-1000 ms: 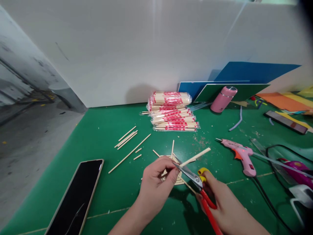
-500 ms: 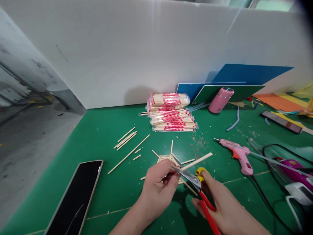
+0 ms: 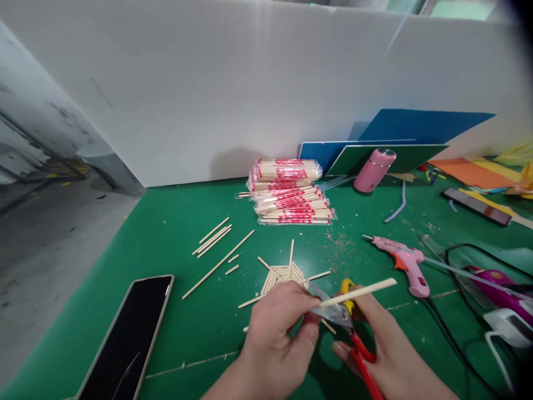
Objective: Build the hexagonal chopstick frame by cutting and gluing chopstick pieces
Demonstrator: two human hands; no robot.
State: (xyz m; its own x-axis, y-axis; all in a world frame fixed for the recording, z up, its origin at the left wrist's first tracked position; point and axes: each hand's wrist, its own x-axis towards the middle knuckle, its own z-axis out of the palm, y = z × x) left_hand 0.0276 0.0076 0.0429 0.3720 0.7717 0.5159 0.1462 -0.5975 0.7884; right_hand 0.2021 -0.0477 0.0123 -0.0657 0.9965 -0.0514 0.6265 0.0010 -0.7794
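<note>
My left hand (image 3: 283, 328) is closed in a pinch on a thin wooden stick (image 3: 360, 292), whose free end points to the right. In my right hand (image 3: 381, 339) are scissors (image 3: 361, 347) with red and yellow handles; their blades stand apart around the stick, close to my left fingertips. Under and behind my left hand lies a web-shaped piece made of sticks (image 3: 287, 272), partly hidden by the hand. To its left are several loose sticks (image 3: 219, 264) and two short cut pieces (image 3: 232, 269).
Wrapped bundles of sticks (image 3: 291, 191) lie at the back by the white board (image 3: 187, 100). A pink bottle (image 3: 375, 170) stands beside them. On the right rests a pink glue gun (image 3: 406, 261) with its cable. A phone (image 3: 127, 339) lies at front left.
Both hands have moved slightly to the right and down, with the stick and scissors. The stick now reaches further right, and more of the web-shaped piece shows.
</note>
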